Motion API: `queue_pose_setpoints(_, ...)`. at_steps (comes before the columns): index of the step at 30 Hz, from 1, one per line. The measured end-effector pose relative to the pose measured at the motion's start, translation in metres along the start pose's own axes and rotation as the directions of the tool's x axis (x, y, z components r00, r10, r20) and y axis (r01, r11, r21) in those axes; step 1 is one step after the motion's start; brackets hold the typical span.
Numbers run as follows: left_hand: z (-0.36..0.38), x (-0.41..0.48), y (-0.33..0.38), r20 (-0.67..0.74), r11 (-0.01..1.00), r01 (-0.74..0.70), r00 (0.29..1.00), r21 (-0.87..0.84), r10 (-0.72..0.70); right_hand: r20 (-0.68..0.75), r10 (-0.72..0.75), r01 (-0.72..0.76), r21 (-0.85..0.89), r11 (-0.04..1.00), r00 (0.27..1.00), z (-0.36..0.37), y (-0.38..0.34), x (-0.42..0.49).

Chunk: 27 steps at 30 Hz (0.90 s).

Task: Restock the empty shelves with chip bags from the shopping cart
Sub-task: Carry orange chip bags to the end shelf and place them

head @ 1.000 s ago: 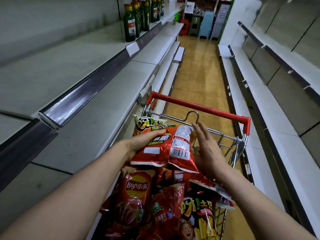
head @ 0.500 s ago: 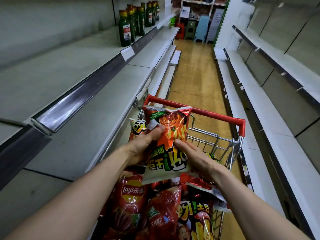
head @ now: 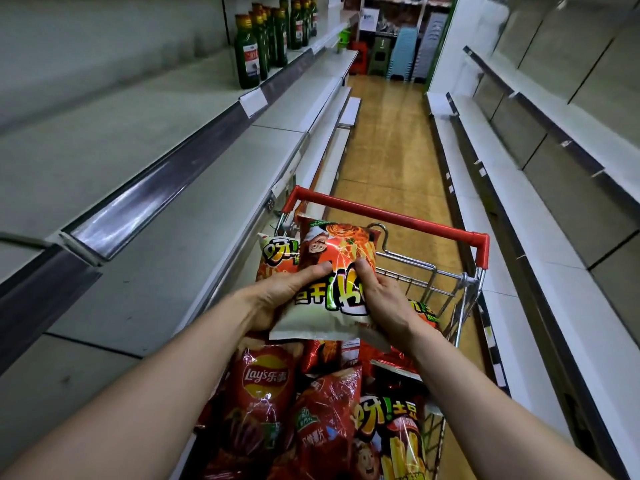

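Observation:
An orange and white chip bag is held above the shopping cart, upside down to me. My left hand grips its left side with the thumb on top. My right hand grips its right side, fingers curled over the front. A second orange bag shows behind it at the left. The cart holds several more bags, among them a red Lay's bag and a potato-stick bag. The bare grey shelves run along my left.
Green glass bottles stand on the upper left shelf further down the aisle. Another row of bare shelves lines the right side. The wooden-look floor runs ahead to stacked plastic stools at the aisle's end.
Both hands took hold of the orange bag over the cart and turned it face up. In the last half second my right hand shifted further onto the bag's front.

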<state>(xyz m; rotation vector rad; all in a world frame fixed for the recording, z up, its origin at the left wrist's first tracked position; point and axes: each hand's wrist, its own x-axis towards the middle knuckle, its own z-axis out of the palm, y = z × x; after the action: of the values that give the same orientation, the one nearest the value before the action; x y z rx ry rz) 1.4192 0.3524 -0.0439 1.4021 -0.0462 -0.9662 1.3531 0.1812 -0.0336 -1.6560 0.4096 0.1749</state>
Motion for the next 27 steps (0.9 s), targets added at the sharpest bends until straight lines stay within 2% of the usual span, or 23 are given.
queue_pose_setpoints(2,-0.008,-0.003,0.0,0.047,0.987,-0.037,0.998,-0.158,0.045,-0.079,0.041,-0.034,0.081,0.996,0.996,-0.002,-0.006,-0.002)
queue_pose_setpoints(4,-0.015,-0.005,-0.003,0.091,0.908,-0.064,0.99,-0.415,0.111,-0.14,0.1,-0.052,0.315,0.948,0.985,-0.004,-0.014,0.005)
queue_pose_setpoints(5,-0.013,-0.006,-0.004,0.114,0.872,-0.07,0.983,-0.485,0.143,-0.138,0.126,-0.055,0.431,0.901,0.982,-0.001,-0.018,0.009)
queue_pose_setpoints(7,0.004,-0.006,-0.005,0.127,0.868,-0.094,0.976,-0.488,0.177,-0.1,0.126,-0.046,0.575,0.816,0.987,0.011,-0.023,0.014)
queue_pose_setpoints(8,0.016,-0.003,-0.005,0.083,0.887,-0.111,0.983,-0.449,0.165,-0.089,0.121,-0.045,0.592,0.805,0.989,0.017,-0.023,0.015)
queue_pose_setpoints(10,0.028,0.005,-0.001,-0.104,0.909,-0.138,0.989,-0.393,0.105,-0.038,0.098,-0.063,0.522,0.851,0.994,0.02,-0.022,0.015)
queue_pose_setpoints(12,0.02,0.01,0.005,-0.298,0.919,-0.156,0.953,-0.361,0.045,0.025,0.108,-0.111,0.264,0.958,0.994,0.012,-0.02,0.01)
queue_pose_setpoints(14,0.0,0.006,0.014,-0.377,0.956,-0.138,0.926,-0.26,0.031,-0.021,0.047,-0.047,-0.012,0.999,0.999,-0.002,-0.017,0.009)
queue_pose_setpoints(15,-0.012,0.003,0.017,-0.382,0.983,-0.1,0.924,-0.154,0.034,-0.084,-0.051,0.039,-0.135,0.99,0.995,-0.008,-0.016,0.009)
queue_pose_setpoints(16,-0.021,-0.002,0.021,-0.356,0.999,-0.049,0.934,-0.023,0.037,-0.139,-0.199,0.154,-0.284,0.946,0.97,-0.013,-0.018,0.009)
queue_pose_setpoints(17,-0.026,-0.008,0.025,-0.301,0.994,0.0,0.953,0.112,0.034,-0.131,-0.354,0.262,-0.452,0.853,0.926,-0.015,-0.021,0.011)
queue_pose_setpoints(18,-0.03,-0.012,0.03,-0.234,0.973,0.037,0.972,0.227,0.017,-0.048,-0.445,0.333,-0.593,0.733,0.894,-0.017,-0.025,0.014)
queue_pose_setpoints(19,-0.031,-0.016,0.036,-0.161,0.948,0.055,0.987,0.312,-0.004,0.062,-0.462,0.378,-0.676,0.633,0.885,-0.019,-0.029,0.018)
queue_pose_setpoints(20,-0.032,-0.018,0.042,-0.09,0.927,0.059,0.996,0.37,-0.027,0.146,-0.408,0.38,-0.719,0.582,0.901,-0.021,-0.034,0.02)
queue_pose_setpoints(21,-0.034,-0.019,0.048,-0.021,0.912,0.048,0.999,0.408,-0.044,0.193,-0.324,0.357,-0.727,0.587,0.926,-0.021,-0.036,0.022)
queue_pose_setpoints(24,-0.042,-0.016,0.054,0.042,0.909,0.033,0.998,0.416,-0.056,0.268,-0.085,0.239,-0.619,0.748,0.96,-0.024,-0.037,0.023)
queue_pose_setpoints(25,-0.044,-0.015,0.052,0.041,0.92,0.028,0.998,0.392,-0.048,0.299,-0.039,0.215,-0.581,0.785,0.953,-0.025,-0.033,0.024)
queue_pose_setpoints(27,-0.047,-0.013,0.047,0.022,0.956,0.029,0.999,0.292,-0.037,0.307,-0.038,0.188,-0.474,0.86,0.951,-0.028,-0.025,0.026)
